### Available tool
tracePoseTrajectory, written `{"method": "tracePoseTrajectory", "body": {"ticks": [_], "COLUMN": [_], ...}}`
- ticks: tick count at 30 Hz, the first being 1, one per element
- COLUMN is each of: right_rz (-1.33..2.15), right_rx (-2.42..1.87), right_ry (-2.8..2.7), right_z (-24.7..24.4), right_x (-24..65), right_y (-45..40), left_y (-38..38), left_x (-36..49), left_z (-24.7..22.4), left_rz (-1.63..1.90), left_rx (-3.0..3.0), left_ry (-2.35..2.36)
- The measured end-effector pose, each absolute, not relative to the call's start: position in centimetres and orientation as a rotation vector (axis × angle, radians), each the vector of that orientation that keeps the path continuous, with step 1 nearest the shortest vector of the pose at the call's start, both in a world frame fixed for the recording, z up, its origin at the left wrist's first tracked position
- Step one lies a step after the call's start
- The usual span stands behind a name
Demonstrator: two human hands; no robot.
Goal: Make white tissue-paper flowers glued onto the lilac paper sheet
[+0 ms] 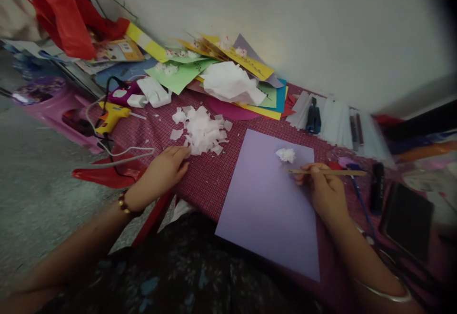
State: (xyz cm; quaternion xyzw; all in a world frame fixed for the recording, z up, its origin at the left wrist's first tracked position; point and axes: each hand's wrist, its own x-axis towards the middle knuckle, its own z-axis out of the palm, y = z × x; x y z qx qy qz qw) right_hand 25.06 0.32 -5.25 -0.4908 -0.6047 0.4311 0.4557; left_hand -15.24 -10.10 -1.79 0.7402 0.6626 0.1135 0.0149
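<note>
My right hand (323,187) is closed around a thin wooden stick (342,172), its left tip pointing over a purple sheet (271,199). Just above that tip, a small crumpled white paper cluster (286,155) sits on the upper part of the sheet. My left hand (171,164) rests at the lower left edge of a pile of torn white paper pieces (204,130). Its fingers are bent together, and whatever they may pinch is too small to make out.
A yellow glue gun (113,117) and its cable lie left, near a purple power strip (124,94). Coloured cards (178,76) and crumpled white paper (230,83) stand against the wall. At right are glue sticks (335,121), a black marker (377,187) and scissors (403,261).
</note>
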Motion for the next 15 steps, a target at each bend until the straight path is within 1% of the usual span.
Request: {"method": "tracePoseTrajectory", "body": {"ticks": [3,8,11,15], "right_rz": [1.120,1.138,1.131,1.104], "right_rx": [-1.230,-1.216,-1.217,-1.180], "right_ry": [-1.427,-1.417,-1.416,-1.455], "right_z": [-5.1,-5.0,-4.9,-4.2], "right_x": [25.0,25.0,24.8,24.3], "right_y": [0.2,0.2,0.3,0.1], "left_y": [-9.3,-8.5,-8.6,-7.5], "left_x": [-15.6,-16.9,-17.0,-14.3], "left_z": [-2.2,-2.1,-0.6,2.8], "left_rz": [0.462,0.839,1.036,1.200], "left_rx": [2.203,1.869,1.714,1.865], "left_ry": [2.107,2.168,2.093,1.887]}}
